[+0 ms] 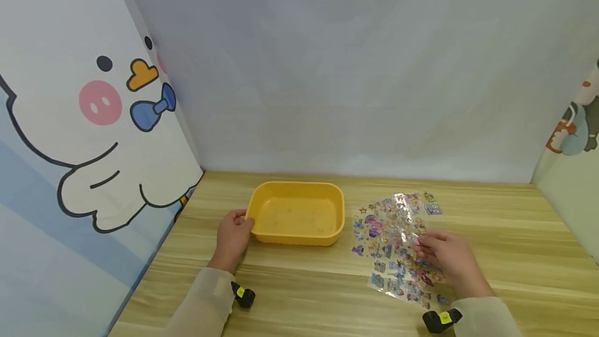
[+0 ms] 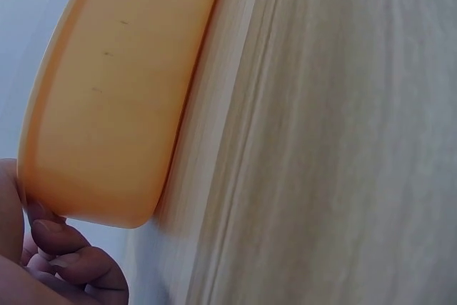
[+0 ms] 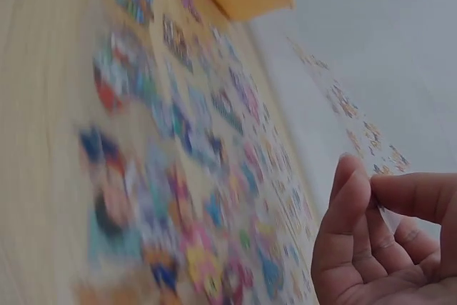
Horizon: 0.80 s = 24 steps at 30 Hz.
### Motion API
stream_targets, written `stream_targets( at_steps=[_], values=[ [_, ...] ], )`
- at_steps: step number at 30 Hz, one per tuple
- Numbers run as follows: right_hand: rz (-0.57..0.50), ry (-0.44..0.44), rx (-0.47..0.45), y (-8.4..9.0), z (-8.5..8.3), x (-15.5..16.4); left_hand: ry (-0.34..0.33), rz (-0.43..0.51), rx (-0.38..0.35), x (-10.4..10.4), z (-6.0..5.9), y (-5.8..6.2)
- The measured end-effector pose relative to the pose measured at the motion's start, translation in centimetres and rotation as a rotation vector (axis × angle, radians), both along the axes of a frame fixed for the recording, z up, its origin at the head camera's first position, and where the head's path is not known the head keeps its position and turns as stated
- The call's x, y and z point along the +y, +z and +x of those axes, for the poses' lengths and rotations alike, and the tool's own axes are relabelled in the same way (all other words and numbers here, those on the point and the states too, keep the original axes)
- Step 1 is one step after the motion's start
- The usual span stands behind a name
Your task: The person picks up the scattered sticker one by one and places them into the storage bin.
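The right hand [image 1: 446, 259] pinches the sticker sheet [image 1: 398, 243] (long axis running up-frame) at lower right; the left hand [image 1: 232, 236] grips the yellow tray's [image 1: 296, 189] left rim, centre-frame.

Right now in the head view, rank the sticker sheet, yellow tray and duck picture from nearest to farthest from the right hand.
1. Sticker sheet: under the right hand, fingers on it.
2. Yellow tray: to its left, mid-table.
3. Duck picture: far left wall.
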State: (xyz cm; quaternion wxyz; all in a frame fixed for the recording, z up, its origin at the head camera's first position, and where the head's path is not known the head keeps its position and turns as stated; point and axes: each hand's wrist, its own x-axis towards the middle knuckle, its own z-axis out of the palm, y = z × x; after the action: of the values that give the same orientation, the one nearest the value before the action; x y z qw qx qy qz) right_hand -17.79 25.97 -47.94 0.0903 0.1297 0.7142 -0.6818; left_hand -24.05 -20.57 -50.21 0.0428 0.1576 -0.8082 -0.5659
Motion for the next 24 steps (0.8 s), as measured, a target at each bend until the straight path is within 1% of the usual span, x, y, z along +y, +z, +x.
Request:
stream_targets(
  at_steps=[3,9,13,19,24],
  values=[
    [-0.035,-0.003,0.005,0.1,-0.3,-1.6,0.002,0.002,0.002,-0.1,-0.1,0.1],
    [-0.068,-0.023,0.011,0.5,-1.0,-4.8,0.004,0.006,-0.011,0.0,-0.3,0.2],
    [-0.083,-0.022,0.008,0.9,-1.4,-6.4,0.007,0.005,-0.016,0.1,-0.3,0.2],
    [-0.105,-0.003,0.029,1.5,-2.1,-8.6,0.007,0.004,-0.016,0.1,-0.2,0.2],
    [-0.115,-0.016,0.03,2.1,-3.0,-10.6,0.006,0.0,-0.018,0.1,-0.1,0.2]
  ],
)
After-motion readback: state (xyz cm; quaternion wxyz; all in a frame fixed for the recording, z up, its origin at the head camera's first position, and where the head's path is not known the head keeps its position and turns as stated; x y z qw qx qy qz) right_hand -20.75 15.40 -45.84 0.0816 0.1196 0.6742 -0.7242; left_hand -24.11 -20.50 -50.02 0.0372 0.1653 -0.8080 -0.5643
